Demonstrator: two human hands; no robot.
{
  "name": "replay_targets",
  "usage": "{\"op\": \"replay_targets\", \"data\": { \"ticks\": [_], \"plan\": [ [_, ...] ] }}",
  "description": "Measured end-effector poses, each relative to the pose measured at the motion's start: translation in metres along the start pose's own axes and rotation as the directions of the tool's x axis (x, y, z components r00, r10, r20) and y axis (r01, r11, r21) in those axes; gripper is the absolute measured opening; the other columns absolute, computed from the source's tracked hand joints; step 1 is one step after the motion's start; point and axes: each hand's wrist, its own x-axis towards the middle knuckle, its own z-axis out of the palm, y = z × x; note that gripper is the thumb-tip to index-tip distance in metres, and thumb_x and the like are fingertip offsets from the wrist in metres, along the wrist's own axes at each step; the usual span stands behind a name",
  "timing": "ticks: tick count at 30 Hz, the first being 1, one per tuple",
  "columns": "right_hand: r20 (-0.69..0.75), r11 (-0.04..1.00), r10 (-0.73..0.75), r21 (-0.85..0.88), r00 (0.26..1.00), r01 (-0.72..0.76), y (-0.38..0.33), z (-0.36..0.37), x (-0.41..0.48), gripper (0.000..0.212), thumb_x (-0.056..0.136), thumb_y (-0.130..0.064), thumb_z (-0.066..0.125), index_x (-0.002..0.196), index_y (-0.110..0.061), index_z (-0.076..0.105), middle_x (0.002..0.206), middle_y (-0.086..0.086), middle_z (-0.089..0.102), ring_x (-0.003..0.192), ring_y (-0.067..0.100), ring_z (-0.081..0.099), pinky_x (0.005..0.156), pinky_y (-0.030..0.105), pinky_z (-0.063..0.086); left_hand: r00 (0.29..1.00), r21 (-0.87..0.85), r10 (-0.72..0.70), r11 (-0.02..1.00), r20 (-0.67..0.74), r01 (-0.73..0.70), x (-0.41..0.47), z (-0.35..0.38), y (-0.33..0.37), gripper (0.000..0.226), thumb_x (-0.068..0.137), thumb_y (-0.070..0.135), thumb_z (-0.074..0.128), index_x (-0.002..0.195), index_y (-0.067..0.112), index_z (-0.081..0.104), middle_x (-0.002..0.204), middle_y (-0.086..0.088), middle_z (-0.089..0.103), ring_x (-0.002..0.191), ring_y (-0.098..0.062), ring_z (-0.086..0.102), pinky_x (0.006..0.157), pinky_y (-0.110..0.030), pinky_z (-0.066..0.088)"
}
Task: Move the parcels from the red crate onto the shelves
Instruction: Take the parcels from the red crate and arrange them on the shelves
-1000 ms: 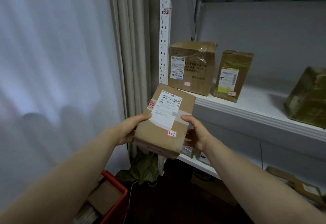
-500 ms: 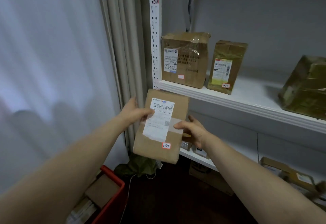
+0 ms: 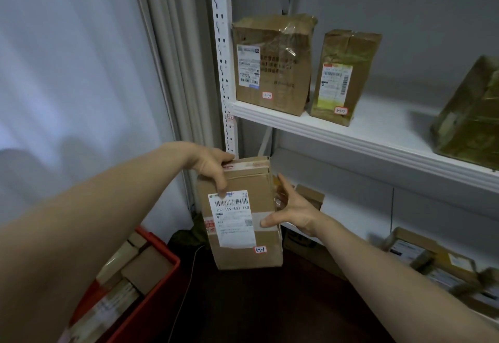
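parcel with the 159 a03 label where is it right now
Head view, lower centre: the left hand grips the parcel nearly upright, the right hand touching its right edge, right of the red crate and below the white shelf.

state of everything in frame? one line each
Brown cardboard parcel with white label: upright, held, not yet shelved.
Left hand: grips the parcel's top.
Right hand: fingers straight, thumb on the parcel's front.
Red plastic crate: holds more parcels.
Large crumpled brown box: upright on the white upper shelf.
Small taped brown box: upright beside it.
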Motion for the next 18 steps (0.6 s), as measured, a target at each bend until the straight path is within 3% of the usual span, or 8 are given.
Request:
{"op": "replay_targets", "data": {
  "ticks": [4, 7, 9, 12, 18],
  "plan": [
    [0.079, 0.987, -0.011, -0.161, 0.997, 0.024, 0.008, -0.005, 0.009, 0.143, 0.039, -0.028, 0.095, 0.150, -0.040, 0.007, 0.146, -0.010, 0.038, 0.136, 0.011, 0.034, 0.114, 0.041, 0.030, 0.999, 0.007, 0.031, 0.999, 0.034, -0.031, 0.017, 0.011, 0.001, 0.096, 0.057, 0.017, 0.088, 0.137, 0.012, 0.036, 0.126, -0.002, 0.054, 0.120, -0.023, 0.050, 0.106, -0.037, 0.040],
    [0.066, 0.978, 0.044, -0.209, 0.997, -0.029, 0.006, -0.007, 0.020, 0.145, 0.046, -0.028, 0.094, 0.151, -0.038, -0.007, 0.155, -0.007, 0.023, 0.143, 0.015, 0.020, 0.116, 0.036, 0.020, 0.998, 0.148, 0.051, 0.988, -0.036, -0.045, 0.033, 0.025, -0.001, 0.086, 0.055, 0.026, 0.089, 0.126, 0.017, 0.042, 0.118, 0.000, 0.052, 0.113, -0.020, 0.050, 0.099, -0.034, 0.044],
    [0.013, 0.976, 0.046, -0.214, 0.999, -0.042, 0.005, -0.007, 0.030, 0.144, 0.050, -0.029, 0.093, 0.150, -0.036, -0.011, 0.159, -0.007, 0.008, 0.145, 0.017, 0.011, 0.117, 0.038, 0.016, 0.992, 0.297, 0.066, 0.954, -0.110, -0.030, 0.045, 0.036, -0.006, 0.092, 0.052, 0.035, 0.089, 0.129, 0.020, 0.040, 0.117, 0.001, 0.046, 0.109, -0.017, 0.043, 0.099, -0.034, 0.042],
    [0.008, 0.936, 0.023, -0.353, 1.000, -0.019, 0.002, -0.002, 0.049, 0.137, 0.057, -0.034, 0.090, 0.151, -0.032, -0.010, 0.159, -0.007, -0.003, 0.146, 0.020, 0.005, 0.118, 0.041, 0.014, 0.984, 0.437, 0.073, 0.900, -0.160, 0.004, 0.068, 0.053, -0.021, 0.104, 0.052, 0.042, 0.087, 0.139, 0.022, 0.032, 0.126, -0.001, 0.040, 0.116, -0.019, 0.036, 0.105, -0.038, 0.036],
    [0.053, 0.707, 0.053, -0.707, 0.997, 0.000, 0.001, 0.017, 0.100, 0.128, 0.064, -0.043, 0.083, 0.152, -0.025, -0.008, 0.156, 0.002, -0.001, 0.144, 0.027, 0.006, 0.116, 0.039, 0.019, 0.975, 0.484, 0.119, 0.875, -0.188, -0.013, 0.108, 0.063, -0.053, 0.122, 0.058, 0.041, 0.084, 0.151, 0.018, 0.007, 0.149, -0.005, 0.023, 0.136, -0.025, 0.021, 0.113, -0.043, 0.029]
  ]
}}
